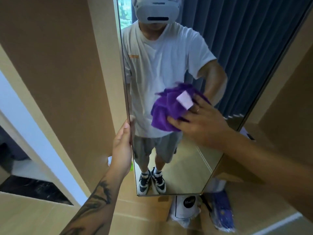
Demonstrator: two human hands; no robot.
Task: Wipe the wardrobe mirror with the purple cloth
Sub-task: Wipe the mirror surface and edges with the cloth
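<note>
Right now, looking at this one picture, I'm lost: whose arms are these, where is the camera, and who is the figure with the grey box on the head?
There is no machine here. One person wears a camera on the head, looking forward and down, so the two bare arms are that person's own. The figure is their reflection in the tall wardrobe mirror; the grey box is the headset that carries the camera. The right hand presses a crumpled purple cloth with a pale label against the glass. The left hand grips the mirror's left edge. On the wooden floor below lie a white bag and a blue packet.
</note>
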